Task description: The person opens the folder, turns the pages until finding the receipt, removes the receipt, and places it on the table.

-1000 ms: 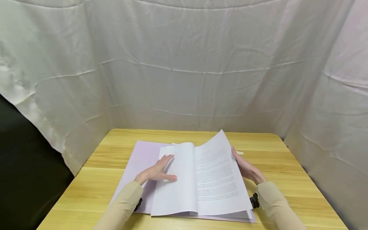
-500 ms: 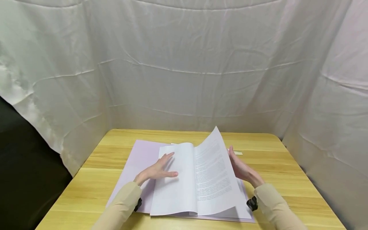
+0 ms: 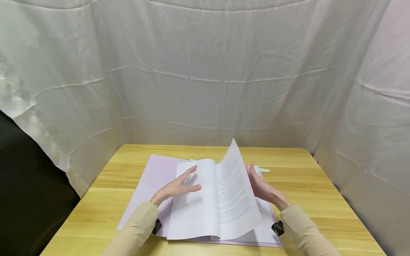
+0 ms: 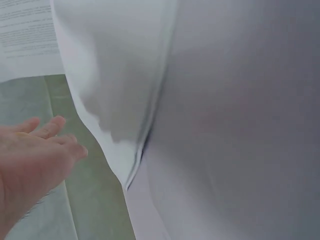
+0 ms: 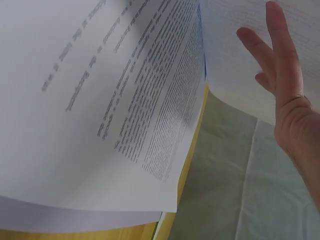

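A lilac folder (image 3: 158, 174) lies spread on the table with a stack of white sheets in it. On its left half, the turned-over pages (image 3: 195, 217) show a blank side. My left hand (image 3: 179, 185) hovers over them, fingers extended, thumb apart. One printed sheet (image 3: 234, 202) stands up from the middle, curled leftward with its top corner high. My right hand (image 3: 261, 186) is on the far right side of that sheet, fingertips partly hidden behind it. Straight fingers (image 5: 287, 55) lie against the raised sheet in the right wrist view. Below, another printed page (image 5: 75, 145) shows.
The yellow wood-grain table (image 3: 304, 185) carries the folder. A small pale tab (image 3: 264, 170) sticks out at the stack's upper right. Grey cloth (image 3: 224, 99) hangs behind and along the sides, with black material (image 3: 29, 185) at the left.
My right hand has moved left, and the raised printed sheet has swung leftward and upward with it. More of the page underneath now shows. My left hand has shifted slightly up and right.
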`<state>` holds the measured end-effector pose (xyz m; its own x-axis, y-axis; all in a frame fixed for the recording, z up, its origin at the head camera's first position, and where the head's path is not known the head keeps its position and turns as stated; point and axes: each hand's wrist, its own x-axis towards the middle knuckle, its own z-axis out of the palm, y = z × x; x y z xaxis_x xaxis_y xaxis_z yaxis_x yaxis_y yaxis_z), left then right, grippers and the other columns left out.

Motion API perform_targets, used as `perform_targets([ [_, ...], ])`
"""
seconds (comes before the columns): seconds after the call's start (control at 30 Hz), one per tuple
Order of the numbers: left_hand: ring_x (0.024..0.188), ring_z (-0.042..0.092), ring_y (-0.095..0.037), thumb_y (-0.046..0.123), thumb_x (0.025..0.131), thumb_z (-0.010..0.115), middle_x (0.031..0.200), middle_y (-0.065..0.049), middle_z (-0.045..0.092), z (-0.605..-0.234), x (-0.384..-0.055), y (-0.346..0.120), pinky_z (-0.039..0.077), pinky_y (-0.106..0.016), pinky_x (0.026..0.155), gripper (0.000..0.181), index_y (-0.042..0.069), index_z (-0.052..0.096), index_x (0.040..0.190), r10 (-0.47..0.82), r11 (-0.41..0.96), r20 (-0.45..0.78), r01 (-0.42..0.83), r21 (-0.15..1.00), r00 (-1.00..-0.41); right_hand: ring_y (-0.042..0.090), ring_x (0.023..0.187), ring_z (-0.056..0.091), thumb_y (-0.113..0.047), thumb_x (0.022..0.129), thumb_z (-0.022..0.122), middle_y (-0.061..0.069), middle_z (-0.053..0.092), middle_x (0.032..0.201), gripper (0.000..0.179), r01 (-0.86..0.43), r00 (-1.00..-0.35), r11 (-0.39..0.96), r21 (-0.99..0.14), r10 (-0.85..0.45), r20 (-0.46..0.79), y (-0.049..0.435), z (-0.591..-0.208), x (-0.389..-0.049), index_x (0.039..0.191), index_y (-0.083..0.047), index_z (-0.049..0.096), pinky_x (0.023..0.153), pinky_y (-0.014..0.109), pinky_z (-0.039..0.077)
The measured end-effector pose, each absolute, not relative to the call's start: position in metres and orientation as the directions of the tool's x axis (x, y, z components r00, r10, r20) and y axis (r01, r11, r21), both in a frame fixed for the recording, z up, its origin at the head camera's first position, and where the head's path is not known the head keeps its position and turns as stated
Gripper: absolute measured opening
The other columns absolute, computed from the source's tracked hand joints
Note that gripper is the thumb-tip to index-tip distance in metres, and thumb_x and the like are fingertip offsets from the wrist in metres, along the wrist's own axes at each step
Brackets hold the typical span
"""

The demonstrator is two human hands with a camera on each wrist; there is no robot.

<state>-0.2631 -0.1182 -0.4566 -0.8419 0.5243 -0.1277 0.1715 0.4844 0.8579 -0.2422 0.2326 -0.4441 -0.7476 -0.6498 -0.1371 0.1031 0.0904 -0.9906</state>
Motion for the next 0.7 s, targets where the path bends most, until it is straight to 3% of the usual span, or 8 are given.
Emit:
perform_targets([
  [0.1, 0.158, 0.011, -0.035, 0.050, 0.090, 0.071, 0.170, -0.005, 0.020, -0.454, -0.263, -0.116, 0.015, -0.066, 0.124, 0.094, 0.021, 0.018, 0.163, 0.531, 0.452, -0.117, 0.163, 0.877, -0.839, 0.031, 0.134, 0.046, -0.066, 0.096, -0.011, 0.030, 0.014, 0.163, 0.071, 0.105, -0.746, 0.101, -0.989, -0.650, -0.145, 0.229, -0.444, -0.240, 0.159, -0.034, -0.020, 0.101, 0.045, 0.051],
  [0.33, 0.158, 0.012, -0.033, 0.046, 0.093, 0.070, 0.169, -0.005, 0.022, -0.450, -0.264, -0.110, 0.015, -0.066, 0.124, 0.092, 0.020, 0.016, 0.163, 0.545, 0.374, -0.092, 0.144, 0.916, -0.833, 0.021, 0.103, 0.067, -0.065, 0.098, -0.007, 0.040, 0.036, 0.146, 0.068, 0.104, -0.753, 0.091, -0.990, -0.643, -0.138, 0.223, -0.443, -0.240, 0.159, -0.036, -0.017, 0.070, 0.031, 0.060],
  [0.7, 0.159, 0.007, -0.033, 0.031, 0.099, 0.065, 0.170, -0.012, 0.018, -0.450, -0.267, -0.105, 0.013, -0.059, 0.127, 0.086, 0.014, 0.009, 0.163, 0.580, 0.221, -0.081, 0.060, 0.973, -0.811, 0.031, 0.102, 0.073, -0.065, 0.100, -0.004, 0.038, 0.028, 0.157, 0.068, 0.086, -0.783, 0.166, -0.982, -0.599, -0.170, 0.209, -0.444, -0.239, 0.160, -0.035, -0.017, 0.074, 0.033, 0.062],
])
